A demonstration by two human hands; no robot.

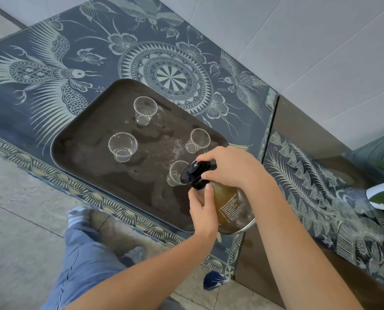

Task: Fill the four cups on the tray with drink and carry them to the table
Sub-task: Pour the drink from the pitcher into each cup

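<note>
My right fingers (pixel 211 158) wrap the carafe's black lid (pixel 192 173) while my left hand (pixel 203 211) clamps its neck, steadying it beside the near clear cup (pixel 177 173), probably to pour.

Low desk (pixel 302 121) draped in dark blue cloth (pixel 52 90) printed with pale birds, flowers and a round medallion. Directly on the cloth: dark brown rectangular tray (pixel 92 166) with rounded corners, set near the front edge.

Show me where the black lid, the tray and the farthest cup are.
black lid (pixel 189 173), head view, on its flat top.
tray (pixel 92 175), head view, on its bare floor.
farthest cup (pixel 145 106), head view, on its rim.
</note>
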